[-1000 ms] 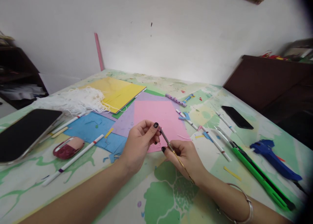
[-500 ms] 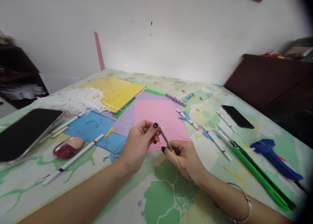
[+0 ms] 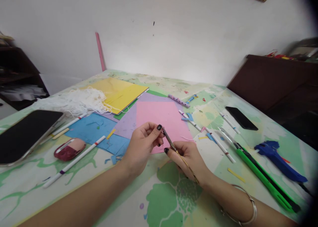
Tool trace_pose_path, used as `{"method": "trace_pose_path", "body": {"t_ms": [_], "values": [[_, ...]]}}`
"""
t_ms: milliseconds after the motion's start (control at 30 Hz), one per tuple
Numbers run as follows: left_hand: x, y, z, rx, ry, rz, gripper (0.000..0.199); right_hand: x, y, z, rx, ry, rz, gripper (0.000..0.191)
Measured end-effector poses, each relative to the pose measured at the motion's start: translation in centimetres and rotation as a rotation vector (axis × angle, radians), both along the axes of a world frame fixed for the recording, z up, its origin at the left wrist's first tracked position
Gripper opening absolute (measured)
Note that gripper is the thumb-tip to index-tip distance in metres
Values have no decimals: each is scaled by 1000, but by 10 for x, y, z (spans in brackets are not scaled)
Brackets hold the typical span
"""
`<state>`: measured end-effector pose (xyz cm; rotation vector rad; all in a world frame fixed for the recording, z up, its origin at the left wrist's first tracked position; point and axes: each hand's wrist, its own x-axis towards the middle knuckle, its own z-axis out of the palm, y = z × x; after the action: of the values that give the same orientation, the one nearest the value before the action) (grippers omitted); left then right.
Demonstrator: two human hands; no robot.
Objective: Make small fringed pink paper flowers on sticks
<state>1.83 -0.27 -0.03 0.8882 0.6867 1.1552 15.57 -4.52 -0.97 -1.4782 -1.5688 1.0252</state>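
Note:
My right hand (image 3: 187, 159) is closed around the handles of slim metal scissors (image 3: 171, 143), whose blades point up and left. The blade tips reach the fingertips of my left hand (image 3: 145, 144), which is pinched; a tiny pinkish bit seems to show there, too small to name. Both hands are above the near edge of a pink sheet (image 3: 159, 116). That sheet lies on a lilac sheet (image 3: 126, 119). Left of them are a blue sheet (image 3: 90, 129) and a yellow sheet (image 3: 124, 91).
White yarn (image 3: 74, 99), a big phone (image 3: 27, 134), a maroon eraser-like object (image 3: 69, 149) and markers lie left. To the right are a green cutter (image 3: 265, 177) with its blade out, a blue glue gun (image 3: 280, 160), a black phone (image 3: 241, 118) and more markers.
The scissors and both hands have shifted very slightly to the right. The scissor blades look closer together.

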Motion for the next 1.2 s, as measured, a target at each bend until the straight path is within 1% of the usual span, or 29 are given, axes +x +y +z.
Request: {"method": "trace_pose_path", "body": {"t_ms": [167, 367, 567, 1200], "values": [[0, -1, 1, -17, -14, -33, 12, 0, -1, 4, -65, 92, 20, 29], [-1, -2, 0, 5, -21, -80, 9, 0, -2, 9, -114, 145, 21, 26], [0, -2, 2, 17, -19, -97, 7, -2, -1, 10, -143, 189, 21, 25], [0, -4, 4, 2, -9, -105, 8, 1, -2, 9, -119, 148, 35, 29]]}}
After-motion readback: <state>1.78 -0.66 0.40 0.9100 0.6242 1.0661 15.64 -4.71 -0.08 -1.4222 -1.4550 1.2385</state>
